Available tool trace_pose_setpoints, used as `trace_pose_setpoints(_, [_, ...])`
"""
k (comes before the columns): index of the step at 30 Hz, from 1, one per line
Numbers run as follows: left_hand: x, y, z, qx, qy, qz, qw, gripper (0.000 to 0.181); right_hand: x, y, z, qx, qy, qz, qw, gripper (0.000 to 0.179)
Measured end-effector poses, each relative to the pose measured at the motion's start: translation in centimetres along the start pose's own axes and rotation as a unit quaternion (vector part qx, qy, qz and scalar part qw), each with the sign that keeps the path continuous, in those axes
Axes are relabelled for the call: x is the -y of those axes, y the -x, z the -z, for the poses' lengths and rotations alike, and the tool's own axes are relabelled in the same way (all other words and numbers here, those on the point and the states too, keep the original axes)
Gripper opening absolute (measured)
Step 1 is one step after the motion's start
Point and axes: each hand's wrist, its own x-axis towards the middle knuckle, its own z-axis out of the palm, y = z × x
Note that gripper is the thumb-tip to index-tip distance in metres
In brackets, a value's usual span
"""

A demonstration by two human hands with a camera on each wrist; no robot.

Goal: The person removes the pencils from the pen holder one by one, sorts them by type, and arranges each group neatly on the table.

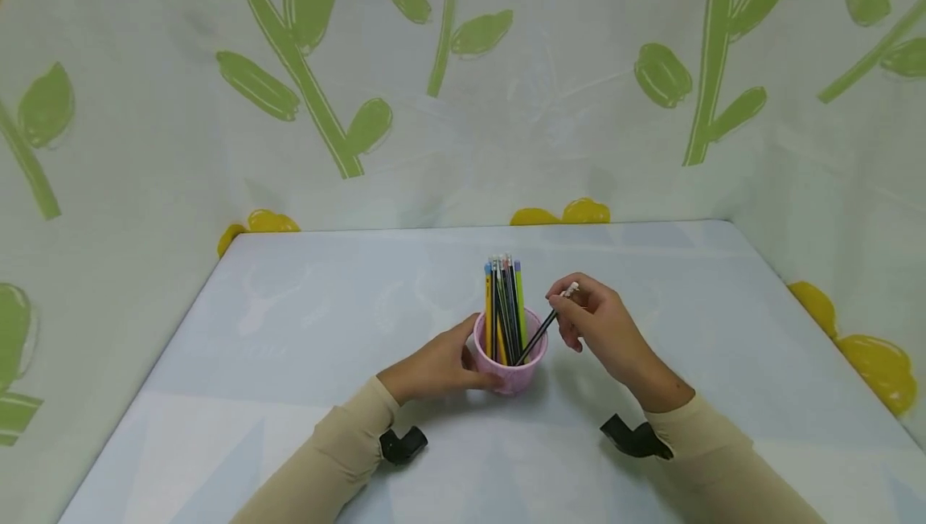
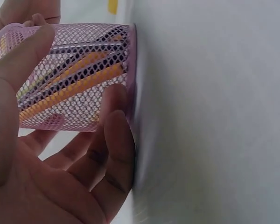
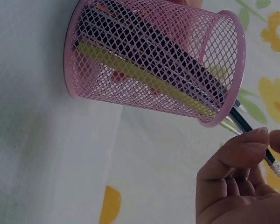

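A flowered backdrop (image 1: pixel 506 146) walls the table (image 1: pixel 325 291) from nine o'clock round to three. The left hand (image 1: pixel 437 363) curls round the pink mesh cup (image 1: pixel 519 379) on it, covering its eight-o'clock side; the right hand (image 1: pixel 596 327), at two, pinches a slanting dark pencil (image 1: pixel 541 333) near its eraser end. Other pencils (image 1: pixel 505 307) crowd the cup, their lower ends visible through mesh only in the wrist views; I can't make out the dark one's tip.

Pink cup (image 1: pixel 515 380) (mesh) on table (image 1: pixel 325 307)

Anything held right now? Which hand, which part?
Left hand: cup, by its side. Right hand: dark pencil, pinched near its eraser end, lower end inside the cup.
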Motion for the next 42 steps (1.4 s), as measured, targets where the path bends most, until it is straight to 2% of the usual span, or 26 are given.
trace_pose_setpoints(3, [0.1, -0.1, 0.1, 0.005, 0.011, 0.009, 0.9999, 0.091, -0.3, -0.1, 0.1, 0.017, 0.014, 0.000, 0.9998, 0.015])
trace_pose_setpoints(10, [0.2, -0.3, 0.3, 0.009, 0.032, 0.007, 0.9994, 0.084, -0.7, -0.2, 0.1, 0.062, 0.031, -0.015, 0.9975, 0.020])
trace_pose_setpoints(19, [0.8, -0.5, 0.1, 0.019, 0.051, 0.016, 0.9984, 0.093, -0.8, -0.1, 0.1, 0.088, 0.067, -0.038, 0.9931, 0.027])
trace_pose_setpoints(25, [0.9, -0.7, 0.0, 0.026, 0.060, 0.016, 0.9977, 0.093, -0.8, -0.2, 0.3, 0.095, 0.090, -0.021, 0.9912, 0.024])
trace_pose_setpoints(34, [1.3, -0.7, -0.1, 0.025, 0.050, 0.012, 0.9984, 0.092, -1.2, -0.3, -0.1, 0.097, 0.117, 0.033, 0.9878, 0.019])
trace_pose_setpoints(42, [1.4, -0.5, -0.1, 0.024, 0.047, 0.012, 0.9985, 0.091, -1.0, -0.1, -0.3, 0.100, 0.106, 0.031, 0.9889, 0.018])
